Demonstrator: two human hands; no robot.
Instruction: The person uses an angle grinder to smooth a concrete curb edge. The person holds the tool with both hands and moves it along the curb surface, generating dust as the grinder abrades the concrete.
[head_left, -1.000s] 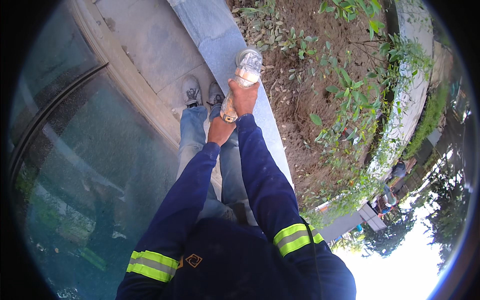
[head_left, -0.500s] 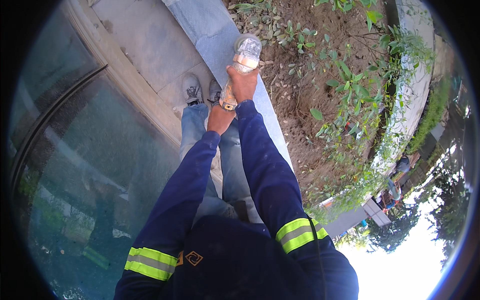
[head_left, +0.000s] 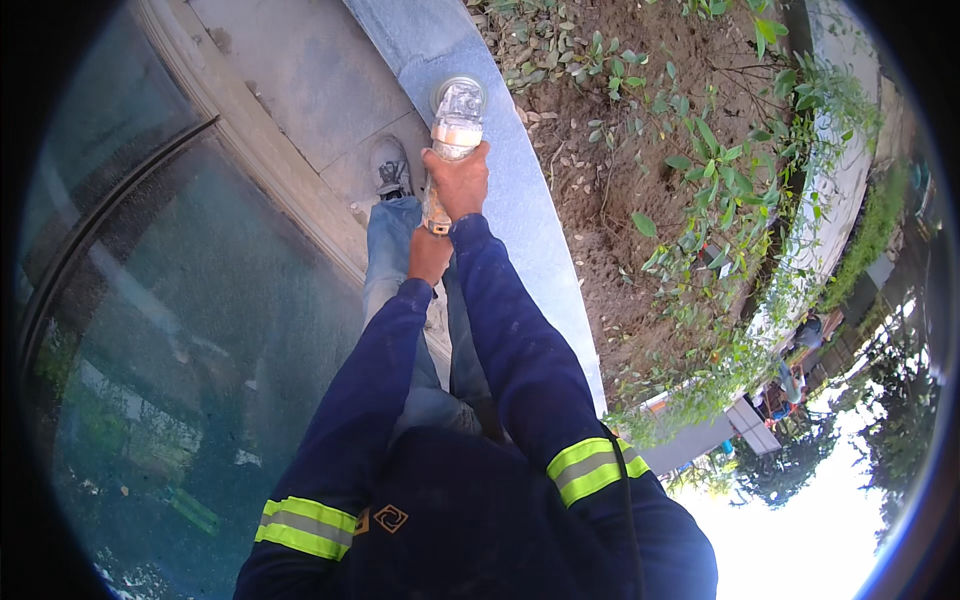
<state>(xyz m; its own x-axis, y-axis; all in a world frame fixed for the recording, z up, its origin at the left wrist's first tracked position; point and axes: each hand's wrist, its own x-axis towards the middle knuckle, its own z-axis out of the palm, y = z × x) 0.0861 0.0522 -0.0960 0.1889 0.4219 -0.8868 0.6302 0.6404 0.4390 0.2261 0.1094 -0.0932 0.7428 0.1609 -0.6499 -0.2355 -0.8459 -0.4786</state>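
Both hands are wrapped round a dusty angle grinder point(head_left: 459, 124) whose round disc end points away from me. Farther forward, my right hand point(head_left: 461, 180) grips the body just behind its head. At the rear end, my left hand point(head_left: 430, 254) is closed round the tool's tail. The disc lies over the grey stone coping point(head_left: 530, 230) of the planter; whether it presses on the surface cannot be made out. Part of the tool's body is hidden by my fingers.
Soil, dry leaves and green shrubs point(head_left: 715, 150) fill the planter on the right. To the left, a large glass pane point(head_left: 220, 300) stands behind a pale ledge point(head_left: 290, 190). My shoe point(head_left: 391, 168) is on the paving between. People appear far off at right.
The grinder and both my hands have moved left and slightly nearer. Its disc has shifted from the coping's soil-side edge onto the middle of the stone.
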